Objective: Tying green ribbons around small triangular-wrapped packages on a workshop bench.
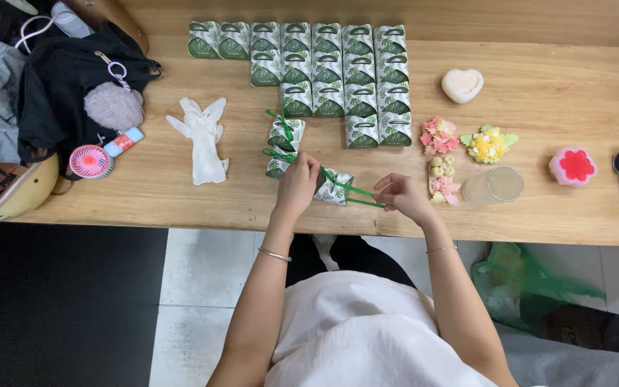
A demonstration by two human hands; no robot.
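My left hand (297, 185) has its grip closed around a small green-and-white gift box (334, 188) lying on the desk (539, 107) right in front of me, and my right hand (404, 196) pinches the free end of a green ribbon (356, 193) that runs from the box across to that grip, pulled taut between the two. Just beyond my left grip stand two boxes that already carry green ribbon bows (282, 137), so by my reckoning two are finished and this one is the third, with its bow not yet tied. Farther out from both grips, rows of plain boxes (327, 68) with no ribbon that I can see wait at the back of the desk, and they make up by far the larger share, so most of the work looks to be left. Beyond my right grip lie small pink and yellow flower-shaped pieces (441, 158), and well off past my left grip lies a white glove (202, 140).
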